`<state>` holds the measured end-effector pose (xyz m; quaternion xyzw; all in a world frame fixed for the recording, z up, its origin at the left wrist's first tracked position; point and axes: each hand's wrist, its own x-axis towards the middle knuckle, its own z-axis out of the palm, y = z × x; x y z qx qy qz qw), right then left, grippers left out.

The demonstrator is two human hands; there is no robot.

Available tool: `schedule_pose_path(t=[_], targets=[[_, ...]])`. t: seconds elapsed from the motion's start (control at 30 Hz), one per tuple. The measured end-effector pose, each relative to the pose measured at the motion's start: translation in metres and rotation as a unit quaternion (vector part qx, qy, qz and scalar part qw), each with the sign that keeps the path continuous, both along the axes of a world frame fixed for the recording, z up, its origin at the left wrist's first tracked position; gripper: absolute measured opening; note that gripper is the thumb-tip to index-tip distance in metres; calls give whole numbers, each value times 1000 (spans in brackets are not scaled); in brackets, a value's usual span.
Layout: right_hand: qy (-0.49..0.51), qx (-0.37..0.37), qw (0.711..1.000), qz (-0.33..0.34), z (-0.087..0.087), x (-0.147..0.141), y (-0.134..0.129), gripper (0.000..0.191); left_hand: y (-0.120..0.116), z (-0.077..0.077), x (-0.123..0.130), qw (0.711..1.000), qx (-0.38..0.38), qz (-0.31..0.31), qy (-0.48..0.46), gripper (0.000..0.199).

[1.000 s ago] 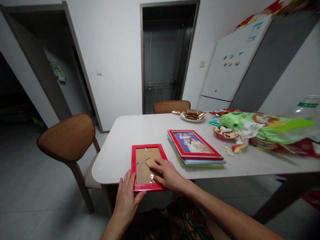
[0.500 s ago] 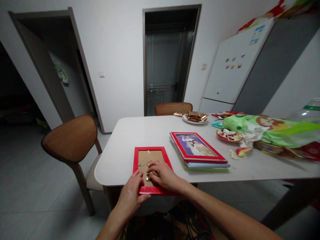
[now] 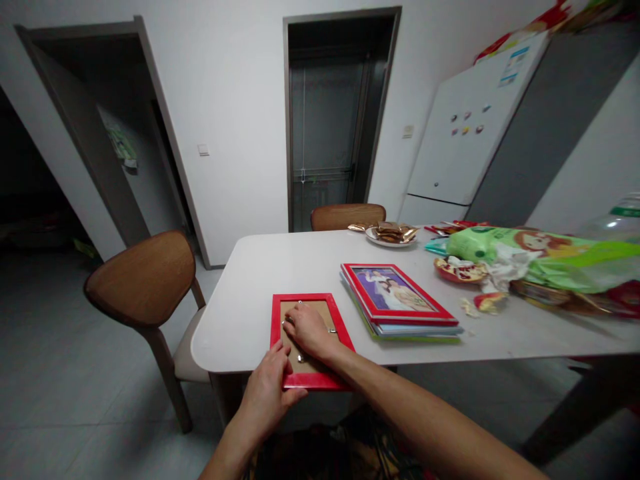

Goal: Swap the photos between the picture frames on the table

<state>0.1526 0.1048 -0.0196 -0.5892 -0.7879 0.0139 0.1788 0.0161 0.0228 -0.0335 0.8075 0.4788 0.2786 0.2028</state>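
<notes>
A red picture frame lies back side up at the table's near edge, its brown backing board showing. My left hand grips the frame's near left corner, fingers on top and thumb along the near edge. Over the left part of the board, my right hand has its fingers bent together beside the left rim; what is under the fingertips is hidden. Small metal clips show on the board, one near the bottom and one at the right rim.
Right of the frame, another red frame with a photo tops a stack. Further right lie pomegranate pieces, crumpled tissue and a green bag. A plate of wrapped snacks stands at the back. Wooden chairs flank the white table.
My right hand has moved up and left across the board, from the lower clip to the left rim, uncovering the right clip. My left hand still grips the corner.
</notes>
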Motion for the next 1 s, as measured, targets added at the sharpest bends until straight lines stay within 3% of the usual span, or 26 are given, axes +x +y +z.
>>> schedule_pose_path(t=[0.17, 0.33, 0.47, 0.63, 0.8, 1.0], targets=[[-2, -19, 997, -78, -1, 17, 11, 30, 3, -5, -2, 1000, -1, -15, 0, 32], [4, -46, 998, -38, -1, 17, 17, 30, 3, -2, -2, 1000, -1, -9, 2, 26], [6, -42, 999, -12, 7, 20, 10, 29, 1, 0, -1, 1000, -1, -3, -10, 27], [1, -55, 998, 38, 18, 55, -11, 35, 1, -2, -1, 1000, -5, 1, -30, 26], [-47, -63, 996, 47, 10, 81, -20, 26, 2, -4, -1, 999, -13, 3, -44, 31], [-19, -20, 1000, 11, -1, 76, -14, 25, 2, -2, -1, 1000, -14, 4, -23, 25]])
